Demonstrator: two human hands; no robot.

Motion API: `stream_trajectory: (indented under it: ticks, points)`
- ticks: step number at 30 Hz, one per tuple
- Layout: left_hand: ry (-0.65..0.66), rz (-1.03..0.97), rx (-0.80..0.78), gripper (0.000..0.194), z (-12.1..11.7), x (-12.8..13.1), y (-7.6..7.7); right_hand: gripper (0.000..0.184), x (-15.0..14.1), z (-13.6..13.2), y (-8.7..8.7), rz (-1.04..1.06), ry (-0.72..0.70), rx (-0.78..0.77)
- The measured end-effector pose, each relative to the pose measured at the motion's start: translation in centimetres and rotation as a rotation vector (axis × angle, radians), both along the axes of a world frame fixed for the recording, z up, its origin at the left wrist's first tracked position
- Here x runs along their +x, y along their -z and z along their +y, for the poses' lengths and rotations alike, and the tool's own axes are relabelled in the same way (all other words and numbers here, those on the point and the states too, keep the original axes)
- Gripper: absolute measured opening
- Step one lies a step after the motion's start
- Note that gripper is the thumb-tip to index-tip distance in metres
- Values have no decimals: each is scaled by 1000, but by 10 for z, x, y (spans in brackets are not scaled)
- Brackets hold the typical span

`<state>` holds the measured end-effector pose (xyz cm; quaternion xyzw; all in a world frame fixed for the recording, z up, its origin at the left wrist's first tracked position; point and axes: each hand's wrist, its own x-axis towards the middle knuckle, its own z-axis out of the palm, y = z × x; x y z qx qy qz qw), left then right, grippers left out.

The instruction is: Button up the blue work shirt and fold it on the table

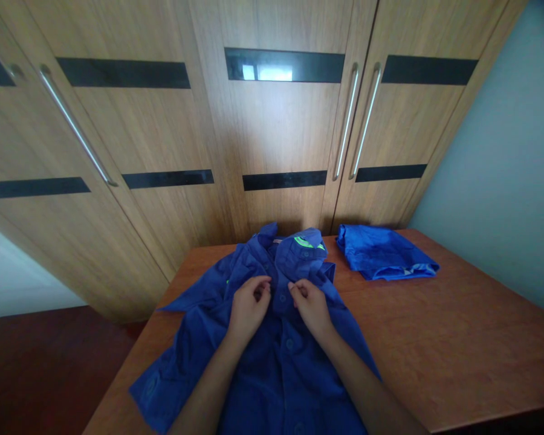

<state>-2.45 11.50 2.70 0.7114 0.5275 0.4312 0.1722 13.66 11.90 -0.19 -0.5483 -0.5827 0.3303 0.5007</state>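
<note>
A blue button-front shirt (258,386) lies spread on the wooden table, its collar (294,254) toward the wardrobe and a bright green strip showing inside it. Buttons run down the front placket (284,326). My left hand (251,302) is on the left side of the front, thumb and fingers pinched together at the fabric near the placket. On the other side, my right hand (309,305) pinches the shirt's edge close to an upper button (282,298). The fingertips hide just what bit of cloth each hand grips. One sleeve (158,386) stretches out to the lower left.
A folded blue garment (383,251) rests at the table's back right. Behind the table (457,350) stands a wooden wardrobe (281,133) with long metal handles (346,121) and dark strips. A pale wall (503,181) rises on the right.
</note>
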Motion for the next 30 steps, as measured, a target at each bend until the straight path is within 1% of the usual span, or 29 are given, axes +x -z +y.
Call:
stream_trajectory:
  ticks: [2, 4, 6, 7, 9, 12, 14, 16, 18, 20, 22, 24, 27, 30]
  points:
    - [-43, 7, 106, 24, 8, -4, -15, 29, -1, 7, -15, -89, 90, 103]
    - [-60, 105, 159, 24, 20, -4, -29, 22, -7, 17, -31, -180, 137, 196]
    - [-61, 259, 116, 27, 36, -2, -37, 19, -16, 29, -41, -264, 155, 265]
    - [-60, 331, 75, 28, 44, -1, -38, 18, -21, 35, -43, -291, 157, 282]
    - [-69, 430, 0, 29, 58, 0, -35, 17, -29, 46, -38, -268, 135, 246]
    - [-117, 498, -66, 21, 67, -1, -22, 16, -29, 59, -18, -137, 72, 131]
    - [-144, 545, -107, 13, 65, -4, -12, 12, -22, 62, -2, -74, 38, 107]
    - [-149, 588, -142, 11, 60, -6, -5, 9, -12, 63, 9, -26, 7, 110]
    - [-148, 623, -169, 13, 56, -7, 0, 14, -5, 62, 16, 32, -24, 110]
    - [-154, 649, -187, 17, 54, -6, 3, 21, -1, 61, 20, 89, -48, 107]
    - [-161, 668, -201, 18, 54, -4, 4, 25, 0, 61, 22, 138, -74, 100]
    - [-162, 681, -213, 14, 53, -2, 5, 27, 0, 60, 22, 182, -102, 87]
    - [-170, 688, -225, 20, 52, 1, 8, 28, 1, 58, 21, 240, -119, 63]
    - [-209, 683, -230, 22, 50, 2, 9, 27, 1, 55, 19, 284, -121, 49]
